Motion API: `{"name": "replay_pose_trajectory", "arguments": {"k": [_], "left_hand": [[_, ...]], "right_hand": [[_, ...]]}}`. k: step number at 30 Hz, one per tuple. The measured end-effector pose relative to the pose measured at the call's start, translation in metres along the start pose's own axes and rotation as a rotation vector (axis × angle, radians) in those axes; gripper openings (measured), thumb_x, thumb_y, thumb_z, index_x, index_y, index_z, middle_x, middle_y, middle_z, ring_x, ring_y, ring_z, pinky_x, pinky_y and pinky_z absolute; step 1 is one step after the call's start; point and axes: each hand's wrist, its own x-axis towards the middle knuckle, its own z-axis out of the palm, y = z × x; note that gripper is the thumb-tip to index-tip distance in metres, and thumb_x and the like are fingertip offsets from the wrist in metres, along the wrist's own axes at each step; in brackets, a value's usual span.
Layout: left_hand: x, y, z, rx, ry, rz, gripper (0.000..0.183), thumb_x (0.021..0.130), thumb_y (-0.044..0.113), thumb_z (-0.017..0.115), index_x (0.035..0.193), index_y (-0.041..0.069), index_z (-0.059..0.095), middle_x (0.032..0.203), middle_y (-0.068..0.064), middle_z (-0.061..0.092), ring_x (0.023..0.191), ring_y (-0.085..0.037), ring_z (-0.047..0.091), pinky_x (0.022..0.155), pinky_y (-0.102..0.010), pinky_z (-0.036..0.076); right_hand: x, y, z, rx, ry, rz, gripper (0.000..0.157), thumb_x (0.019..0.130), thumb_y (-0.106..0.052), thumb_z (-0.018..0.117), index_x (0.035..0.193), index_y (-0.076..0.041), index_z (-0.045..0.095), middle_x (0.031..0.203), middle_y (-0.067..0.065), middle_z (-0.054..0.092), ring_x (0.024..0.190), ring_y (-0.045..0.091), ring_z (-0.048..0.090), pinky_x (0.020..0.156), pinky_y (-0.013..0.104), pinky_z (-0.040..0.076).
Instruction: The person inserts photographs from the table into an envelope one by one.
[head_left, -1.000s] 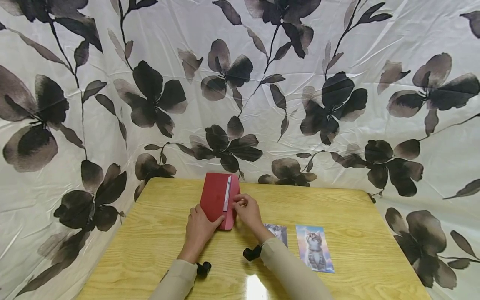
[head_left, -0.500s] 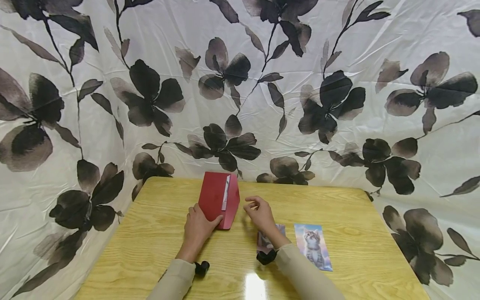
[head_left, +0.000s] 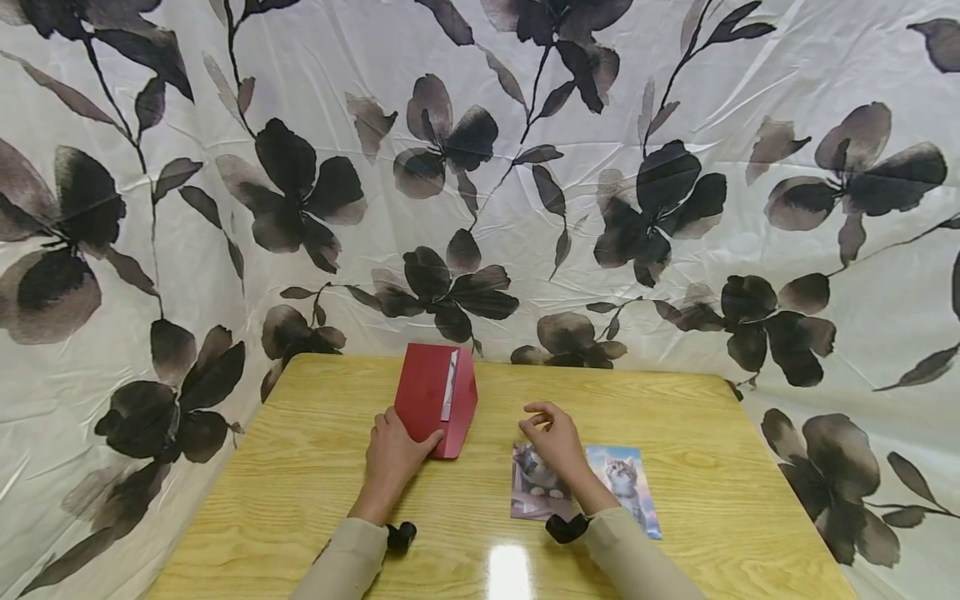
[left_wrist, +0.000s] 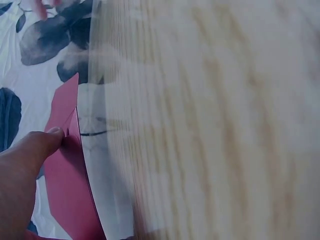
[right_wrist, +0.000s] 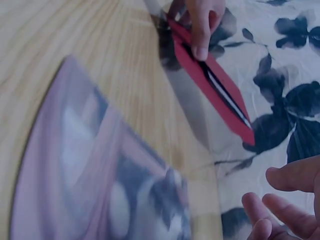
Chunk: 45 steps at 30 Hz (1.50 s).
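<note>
My left hand point(head_left: 396, 457) holds a red envelope point(head_left: 427, 387) near its lower edge, thumb across the front, left of the table's middle. The flap point(head_left: 467, 392) is folded out to the right, and a white-edged insert point(head_left: 449, 392) shows in the opening. In the right wrist view the envelope point(right_wrist: 220, 92) appears tilted off the tabletop. My right hand point(head_left: 557, 437) hovers over the top of a cat picture card point(head_left: 534, 492), holding nothing, fingers loosely bent; its forearm partly covers the card. To its right lies a kitten picture card point(head_left: 624, 479), partly behind that arm.
The yellow wood-grain table point(head_left: 285, 467) carries everything. A pale cloth point(head_left: 585, 242) with dark flowers hangs behind and at both sides. Black wrist cameras point(head_left: 401, 537) sit on both wrists. Light glares off the table's front.
My right hand has left the envelope's flap and moved right, over the cat picture card. The flap has come to lie more openly. My left hand keeps its hold on the envelope.
</note>
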Motion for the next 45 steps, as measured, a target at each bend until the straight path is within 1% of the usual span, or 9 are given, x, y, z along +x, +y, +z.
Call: {"name": "replay_pose_trajectory", "arguments": {"k": [5, 10, 16, 21, 25, 31, 34, 39, 45], "left_hand": [[0.001, -0.001, 0.001, -0.008, -0.009, -0.009, 0.097, 0.084, 0.054, 0.089, 0.137, -0.014, 0.045, 0.120, -0.031, 0.055, 0.106, -0.044, 0.061, 0.090, -0.059, 0.058], [0.002, 0.000, 0.000, -0.010, -0.005, -0.007, 0.097, 0.084, 0.054, 0.089, 0.137, -0.014, 0.045, 0.121, -0.031, 0.055, 0.106, -0.045, 0.061, 0.090, -0.060, 0.058], [0.000, 0.000, -0.001, -0.012, -0.008, -0.015, 0.095, 0.085, 0.051, 0.089, 0.137, -0.014, 0.045, 0.121, -0.031, 0.055, 0.106, -0.045, 0.061, 0.091, -0.060, 0.058], [0.001, 0.000, -0.001, -0.015, -0.006, -0.015, 0.095, 0.085, 0.051, 0.089, 0.137, -0.014, 0.045, 0.121, -0.031, 0.055, 0.107, -0.045, 0.061, 0.091, -0.060, 0.057], [0.002, 0.000, -0.001, -0.016, -0.006, -0.017, 0.095, 0.084, 0.052, 0.089, 0.138, -0.014, 0.045, 0.122, -0.031, 0.055, 0.108, -0.045, 0.061, 0.092, -0.060, 0.057], [-0.001, 0.001, -0.002, -0.018, -0.023, -0.021, 0.095, 0.084, 0.051, 0.089, 0.138, -0.013, 0.044, 0.122, -0.030, 0.055, 0.109, -0.045, 0.061, 0.092, -0.060, 0.057], [-0.001, 0.001, -0.002, -0.015, -0.025, -0.018, 0.096, 0.084, 0.052, 0.089, 0.138, -0.014, 0.044, 0.122, -0.031, 0.055, 0.108, -0.045, 0.061, 0.092, -0.060, 0.057], [0.000, 0.001, -0.001, -0.011, -0.013, -0.012, 0.097, 0.084, 0.053, 0.089, 0.137, -0.014, 0.044, 0.121, -0.031, 0.055, 0.107, -0.045, 0.061, 0.091, -0.060, 0.057], [0.000, 0.001, -0.001, -0.014, -0.021, -0.018, 0.096, 0.084, 0.052, 0.089, 0.139, -0.013, 0.044, 0.123, -0.030, 0.055, 0.108, -0.045, 0.061, 0.092, -0.060, 0.057]], "right_hand": [[-0.011, 0.009, -0.013, -0.038, 0.007, 0.041, 0.032, 0.102, -0.014, 0.075, 0.131, -0.004, 0.071, 0.102, 0.009, 0.071, 0.071, 0.019, 0.057, 0.061, 0.034, 0.048], [-0.021, 0.013, -0.024, -0.083, 0.015, 0.055, 0.033, 0.102, -0.016, 0.076, 0.132, -0.004, 0.070, 0.101, 0.007, 0.071, 0.073, 0.019, 0.058, 0.061, 0.035, 0.048], [-0.036, 0.019, -0.033, -0.135, 0.016, 0.086, 0.036, 0.100, -0.017, 0.078, 0.131, -0.003, 0.069, 0.100, 0.006, 0.070, 0.076, 0.018, 0.058, 0.061, 0.032, 0.047], [-0.049, 0.024, -0.037, -0.149, 0.014, 0.107, 0.037, 0.099, -0.019, 0.080, 0.130, -0.002, 0.068, 0.100, 0.005, 0.069, 0.077, 0.017, 0.059, 0.059, 0.031, 0.047], [-0.056, 0.026, -0.041, -0.188, 0.006, 0.124, 0.038, 0.097, -0.020, 0.082, 0.128, -0.003, 0.068, 0.101, 0.005, 0.068, 0.074, 0.017, 0.057, 0.059, 0.032, 0.045], [-0.065, 0.032, -0.044, -0.273, -0.019, 0.124, 0.043, 0.093, -0.024, 0.086, 0.125, -0.001, 0.069, 0.097, 0.003, 0.067, 0.080, 0.016, 0.060, 0.068, 0.035, 0.050], [-0.069, 0.035, -0.045, -0.297, -0.033, 0.128, 0.045, 0.090, -0.025, 0.089, 0.121, -0.001, 0.069, 0.093, 0.002, 0.064, 0.081, 0.016, 0.058, 0.073, 0.035, 0.050], [-0.075, 0.034, -0.044, -0.319, -0.041, 0.128, 0.050, 0.085, -0.029, 0.093, 0.118, -0.001, 0.069, 0.092, 0.003, 0.062, 0.081, 0.017, 0.056, 0.074, 0.036, 0.050], [-0.081, 0.033, -0.044, -0.337, -0.036, 0.138, 0.056, 0.081, -0.033, 0.096, 0.115, 0.001, 0.068, 0.095, 0.005, 0.061, 0.084, 0.020, 0.055, 0.078, 0.039, 0.052]]}}
